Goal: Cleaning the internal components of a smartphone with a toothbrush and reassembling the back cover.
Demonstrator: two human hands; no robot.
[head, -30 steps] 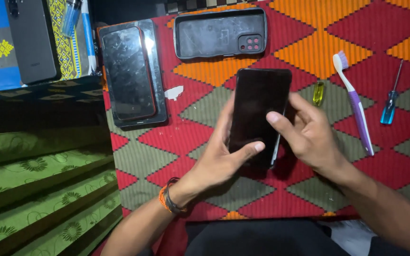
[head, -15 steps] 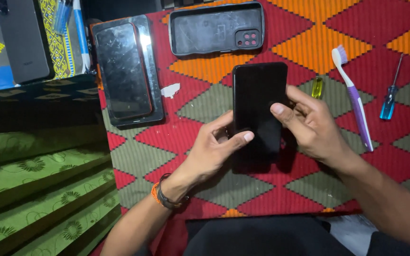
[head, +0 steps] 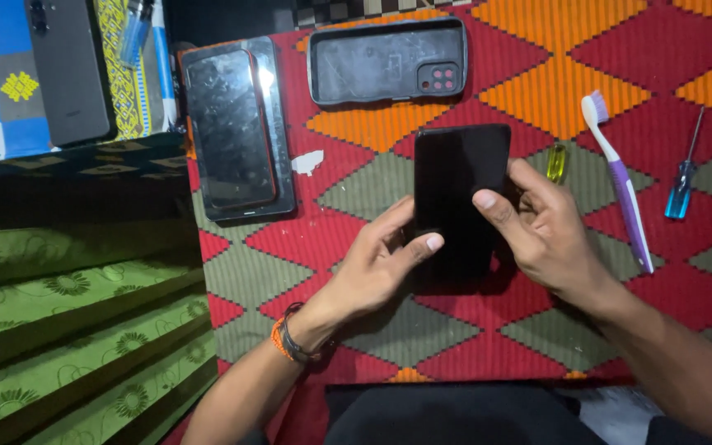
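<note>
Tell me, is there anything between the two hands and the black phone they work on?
Nothing visible. Both the left hand and the right hand already touch the black phone directly, with thumbs on its dark face. The toothbrush and small yellow object lie apart to the right, on the patterned mat.

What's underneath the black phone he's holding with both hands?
Under the black phone lies the patterned red woven mat, in shadow. The left hand and right hand grip its edges. Whatever lies directly beneath the phone and fingers is covered.
</note>
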